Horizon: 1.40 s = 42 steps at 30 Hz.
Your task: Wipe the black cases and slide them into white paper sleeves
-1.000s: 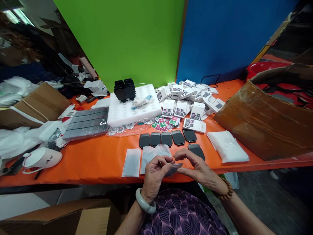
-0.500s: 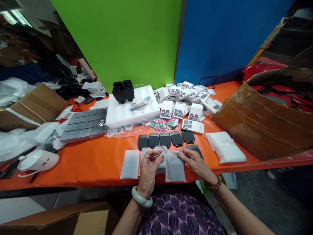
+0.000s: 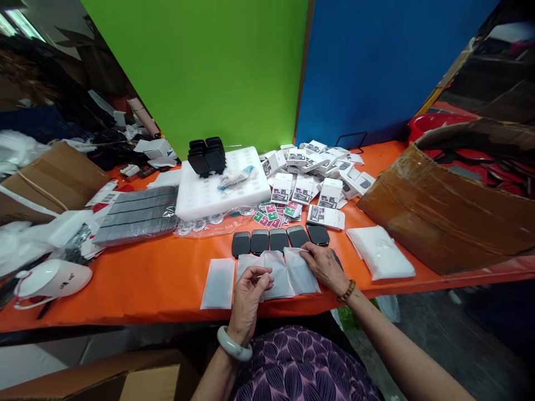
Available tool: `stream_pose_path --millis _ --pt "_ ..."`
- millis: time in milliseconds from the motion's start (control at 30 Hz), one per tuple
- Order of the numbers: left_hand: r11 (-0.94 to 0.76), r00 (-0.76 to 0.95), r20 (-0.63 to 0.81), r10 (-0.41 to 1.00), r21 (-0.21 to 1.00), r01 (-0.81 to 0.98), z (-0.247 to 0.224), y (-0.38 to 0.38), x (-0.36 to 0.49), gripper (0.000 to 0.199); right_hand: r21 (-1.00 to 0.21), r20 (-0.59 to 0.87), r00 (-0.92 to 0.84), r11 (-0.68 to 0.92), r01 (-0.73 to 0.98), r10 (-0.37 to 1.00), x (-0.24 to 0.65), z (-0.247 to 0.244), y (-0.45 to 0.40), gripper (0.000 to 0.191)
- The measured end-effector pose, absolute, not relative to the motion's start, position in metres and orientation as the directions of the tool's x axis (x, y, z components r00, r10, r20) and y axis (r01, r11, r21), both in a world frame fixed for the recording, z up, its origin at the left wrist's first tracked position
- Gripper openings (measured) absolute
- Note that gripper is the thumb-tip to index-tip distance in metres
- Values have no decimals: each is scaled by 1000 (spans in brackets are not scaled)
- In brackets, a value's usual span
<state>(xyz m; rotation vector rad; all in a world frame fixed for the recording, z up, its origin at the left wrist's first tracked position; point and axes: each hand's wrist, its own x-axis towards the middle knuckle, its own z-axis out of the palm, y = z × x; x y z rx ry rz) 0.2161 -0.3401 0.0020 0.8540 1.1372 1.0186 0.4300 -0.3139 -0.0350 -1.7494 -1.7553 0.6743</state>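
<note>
Translucent white pouches lie in a row along the table front: one apart at the left (image 3: 218,284), and others overlapping to its right. My right hand (image 3: 328,268) pinches the top right corner of the rightmost pouch (image 3: 299,273), which lies on the table. My left hand (image 3: 248,301) is over the middle pouches (image 3: 276,278), fingers half curled, thumb and forefinger slightly apart, with nothing seen between them. Just behind the pouches is a line of flat black rounded pads (image 3: 259,243); one more is partly hidden behind my right hand.
White printed boxes (image 3: 330,195) are heaped behind the pads, with red and green cards (image 3: 273,216) in front. A white foam tray (image 3: 246,195) carries black pieces (image 3: 208,159). Right: a white packet (image 3: 380,253), a large carton (image 3: 443,217). Left: a wrapped stack (image 3: 136,217), a white mug (image 3: 56,281).
The pouch that was held up near both hands now lies flat on the table at the row's right end. My left hand has come away from it; my right hand has shifted slightly left.
</note>
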Motion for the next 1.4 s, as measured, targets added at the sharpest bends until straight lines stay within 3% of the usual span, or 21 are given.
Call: stream_pose_path --millis 200,367,533,700,833,1000,1167,1400 --pt "336 118 -320 940 928 -161 1 -339 216 25 -705 187 112 54 707 976 438 -28 -327 15" --pt "371 117 -357 927 918 -142 2 -337 219 30 -709 290 307 -12 705 906 486 -13 -344 17" --pt "404 128 -388 913 905 -132 0 -335 226 35 -545 383 468 -214 810 796 557 -16 -362 21" --pt "400 149 -382 912 908 -120 0 -334 234 36 -332 285 429 -332 883 857 590 -30 -362 23" --pt "402 143 -387 911 910 -102 0 -336 235 36 -156 220 395 -367 917 892 587 -31 -353 21" --pt "408 144 -394 908 909 -87 1 -337 236 37 -73 184 366 -358 931 912 585 -26 -344 15" --pt "414 162 -399 903 907 -77 3 -338 238 38 -78 177 328 -319 944 928 591 -32 -341 12" --pt "420 157 -404 901 903 -93 0 -337 236 37 -273 395 400 -311 911 827 592 -31 -359 8"
